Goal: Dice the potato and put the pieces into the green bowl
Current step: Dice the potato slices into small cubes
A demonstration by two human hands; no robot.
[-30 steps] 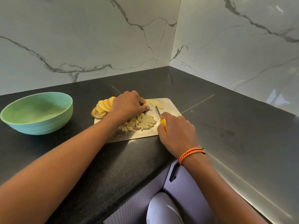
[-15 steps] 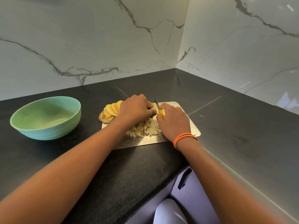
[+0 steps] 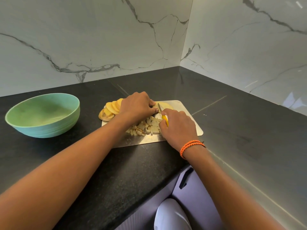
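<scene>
- I see the potato in three lots on the cutting board point(image 3: 187, 123): a heap of diced pieces point(image 3: 146, 127) at the middle, a fanned row of round slices point(image 3: 110, 108) at the board's left end with the outermost slice hanging over the edge, and a flat piece point(image 3: 166, 105) at the far edge.
- My left hand point(image 3: 137, 107) lies knuckles-up over the potato between the slices and the flat piece, fingers curled down and pressing on what is under them; I cannot tell exactly what the fingertips hold.
- My right hand point(image 3: 178, 128) is wrapped round the yellow handle of the knife point(image 3: 162, 113), which shows only as a strip between the fingers. The blade points away from me, just beside the left thumb, with its tip at the flat piece.
- An orange braided band point(image 3: 191, 146) sits on my right wrist.
- The green bowl point(image 3: 44, 127) stands on the worktop point(image 3: 249, 130) well to the left of the board, apart from it; I see no potato inside.
- The dark worktop runs into a corner of white marbled wall point(image 3: 99, 39).
</scene>
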